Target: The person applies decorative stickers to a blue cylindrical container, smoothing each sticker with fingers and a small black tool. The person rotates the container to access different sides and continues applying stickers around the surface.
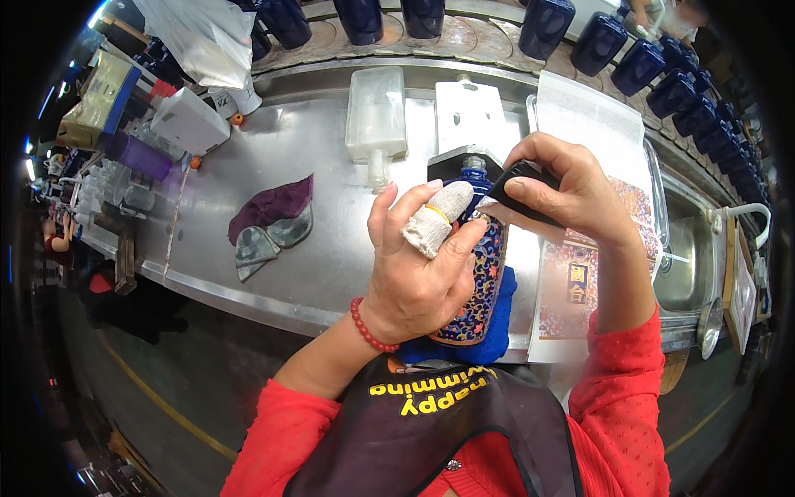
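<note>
Item: one dark blue glass bottle with a multicoloured floral covering (479, 311); set at the near edge of a brushed-steel workbench (323, 137), above a bright blue cloth (507, 300), neck pointing away from the person. Whether fully lying or only leaning: cannot be told.

Left hand (418, 286): fingers curved and bunched at the bottle's shoulder, one wearing a white knitted finger cover with a yellow band (437, 217); firm grip or light press, cannot be told.

Right hand (571, 186): closed on a flat black hand tool with a pale edge (530, 195), held close by the shoulder.

Handling note (judgement): the step appears to be work on the covering near the shoulder. Best done with the bottle steadied, the tool kept nearly flat, strokes short and light, bare fingertips clear of its edge.

Appearance: glossy blue shoulder, clear-looking threaded neck without a cap; body densely patterned in orange, red, pink and pale scrollwork on blue. Flaws, if any, hidden by the hands.
</note>
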### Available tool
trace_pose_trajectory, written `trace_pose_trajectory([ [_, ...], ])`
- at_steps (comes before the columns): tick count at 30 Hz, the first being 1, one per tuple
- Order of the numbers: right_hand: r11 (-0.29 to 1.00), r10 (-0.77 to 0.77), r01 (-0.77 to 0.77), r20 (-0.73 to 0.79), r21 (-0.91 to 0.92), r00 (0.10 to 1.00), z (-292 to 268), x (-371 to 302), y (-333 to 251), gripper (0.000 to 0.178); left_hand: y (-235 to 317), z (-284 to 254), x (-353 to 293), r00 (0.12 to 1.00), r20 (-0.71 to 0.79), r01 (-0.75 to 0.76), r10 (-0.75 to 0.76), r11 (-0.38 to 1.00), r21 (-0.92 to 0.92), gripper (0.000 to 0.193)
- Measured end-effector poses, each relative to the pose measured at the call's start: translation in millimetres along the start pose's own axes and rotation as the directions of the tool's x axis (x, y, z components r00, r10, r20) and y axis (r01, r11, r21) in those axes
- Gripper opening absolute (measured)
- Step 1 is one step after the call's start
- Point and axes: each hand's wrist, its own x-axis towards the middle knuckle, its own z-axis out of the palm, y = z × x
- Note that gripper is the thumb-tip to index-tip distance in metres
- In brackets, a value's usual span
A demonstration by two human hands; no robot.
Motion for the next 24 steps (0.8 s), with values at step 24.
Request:
trace_pose_trajectory([
  [24, 1.000, -0.002, 0.002, -0.033, 0.009, 0.999, 1.0, -4.0, 3.1, 0.023, 3.9, -0.5, -1.4, 0.999, 0.034, 0.022, -0.023, 0.999, 0.037, 0.042],
])
